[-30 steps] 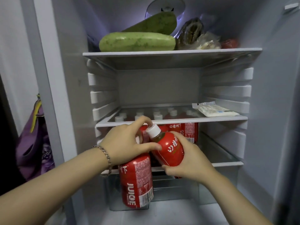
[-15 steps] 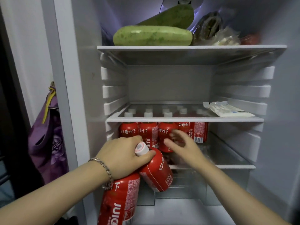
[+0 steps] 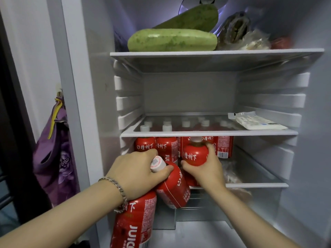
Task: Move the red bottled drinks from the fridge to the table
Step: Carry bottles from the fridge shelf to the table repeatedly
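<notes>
Below and in front of the middle shelf (image 3: 209,133), the left hand (image 3: 138,173) is curled round two tops: a hanging bottle (image 3: 134,224) and a tilted bottle (image 3: 176,189). Just under that shelf's lip, the right hand (image 3: 207,170) wraps a third bottle (image 3: 194,155) fronting the row of red bottles (image 3: 165,147). Draw it low and straight out, since its cap sits close to the lip. Open room lies in front of the shelf.
</notes>
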`<state>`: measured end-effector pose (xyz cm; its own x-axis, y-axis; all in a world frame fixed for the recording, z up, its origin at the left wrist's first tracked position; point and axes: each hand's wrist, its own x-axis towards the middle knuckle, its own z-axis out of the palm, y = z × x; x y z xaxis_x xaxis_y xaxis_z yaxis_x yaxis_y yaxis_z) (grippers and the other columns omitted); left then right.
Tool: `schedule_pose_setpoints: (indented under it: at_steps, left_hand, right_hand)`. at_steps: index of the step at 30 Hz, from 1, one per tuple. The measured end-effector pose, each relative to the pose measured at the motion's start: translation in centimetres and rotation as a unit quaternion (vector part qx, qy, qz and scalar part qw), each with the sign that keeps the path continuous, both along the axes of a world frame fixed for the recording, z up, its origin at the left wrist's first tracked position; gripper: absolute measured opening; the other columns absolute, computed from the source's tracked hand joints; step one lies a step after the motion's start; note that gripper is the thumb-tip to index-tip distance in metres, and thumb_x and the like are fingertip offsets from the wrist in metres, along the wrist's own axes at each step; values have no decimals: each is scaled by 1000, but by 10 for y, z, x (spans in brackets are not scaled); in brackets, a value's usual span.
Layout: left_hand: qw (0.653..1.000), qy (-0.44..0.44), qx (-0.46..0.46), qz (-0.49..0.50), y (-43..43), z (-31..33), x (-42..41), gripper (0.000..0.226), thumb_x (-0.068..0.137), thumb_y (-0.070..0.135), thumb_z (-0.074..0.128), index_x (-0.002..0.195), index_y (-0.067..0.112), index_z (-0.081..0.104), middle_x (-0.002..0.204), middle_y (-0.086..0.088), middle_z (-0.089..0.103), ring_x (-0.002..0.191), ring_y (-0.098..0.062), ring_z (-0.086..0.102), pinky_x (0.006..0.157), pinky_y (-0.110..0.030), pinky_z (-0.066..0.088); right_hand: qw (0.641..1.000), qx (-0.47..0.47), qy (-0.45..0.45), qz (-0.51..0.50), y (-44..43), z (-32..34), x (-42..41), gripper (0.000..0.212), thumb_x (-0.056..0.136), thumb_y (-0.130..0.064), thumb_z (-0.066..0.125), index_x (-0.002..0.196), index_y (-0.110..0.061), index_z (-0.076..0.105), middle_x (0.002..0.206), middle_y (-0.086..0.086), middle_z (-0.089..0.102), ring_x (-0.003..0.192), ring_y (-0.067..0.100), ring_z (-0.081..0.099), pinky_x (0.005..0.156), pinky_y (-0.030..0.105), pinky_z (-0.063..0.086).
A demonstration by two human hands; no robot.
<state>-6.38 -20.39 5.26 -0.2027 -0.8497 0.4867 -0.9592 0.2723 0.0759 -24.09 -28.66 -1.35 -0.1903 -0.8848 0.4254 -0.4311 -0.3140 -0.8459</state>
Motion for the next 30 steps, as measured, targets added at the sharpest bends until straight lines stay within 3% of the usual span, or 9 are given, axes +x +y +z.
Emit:
schedule_pose_setpoints:
  at_steps: [3,8,12,14,17,19,23,28,30]
  left_hand:
    - [1000,1,6,-17,-4,1,-2,42,81,70,37,84,30,49,86,13,63,73,-3,57,71,-22,50]
    - [999,-8,2,-38,-5,0,-6,37,82,68,39,77,31,43,74,15,53,61,-1,47,54,-14,33]
    - [999,-11,2,-48,-6,-1,-5,39,82,68,38,72,31,41,76,14,55,68,-3,52,61,-20,39]
    - [998,-3,15,-54,-7,0,-4,38,82,68,39,74,31,42,78,14,57,71,-3,54,66,-20,41]
    - [998,4,31,-61,-10,1,-4,37,83,67,40,82,31,48,87,12,63,76,-4,58,71,-20,47]
    - [997,-4,36,-62,-9,5,-5,38,83,66,40,87,30,51,92,10,65,80,-6,60,74,-22,49]
    - [998,-46,16,-44,4,9,-10,40,84,66,41,88,28,50,94,7,66,86,-12,62,73,-26,47]
    - [999,-45,-4,26,52,6,-5,39,84,66,39,75,28,38,74,8,51,78,-13,54,64,-25,34]
    - [996,-45,-3,77,84,-5,-1,40,83,67,40,79,27,40,82,5,60,86,-16,60,65,-25,33]
  right_hand:
    - [1000,-16,10,-6,27,1,-11,78,57,-33,86,116,-45,35,113,-7,54,100,16,57,85,31,47]
    - [999,-19,-4,-26,36,13,-13,67,60,-33,86,110,-34,41,113,-7,48,98,12,51,83,27,42]
    - [997,-73,0,-39,38,35,-8,26,78,-38,72,77,-17,57,78,-5,60,73,10,56,61,19,39]
    - [997,-59,26,-41,37,40,-6,33,85,-37,65,63,-18,49,69,-3,57,66,10,52,56,19,34]
    - [984,-70,125,-109,34,41,-4,35,85,-40,61,62,-18,47,83,0,52,85,16,47,73,26,35]
    - [965,-100,202,-135,37,47,-1,33,83,-38,62,62,-19,46,77,-4,48,85,22,52,70,29,35]
    - [912,-110,385,-90,57,66,6,29,84,-45,54,70,-21,46,80,-6,52,84,18,60,54,27,29]
    - [873,-111,476,-7,90,74,18,25,83,-42,51,85,-19,60,98,-3,61,95,23,63,68,28,40]
    - [848,-110,516,46,106,70,29,27,83,-40,50,93,-17,63,103,0,63,100,26,62,74,30,45]
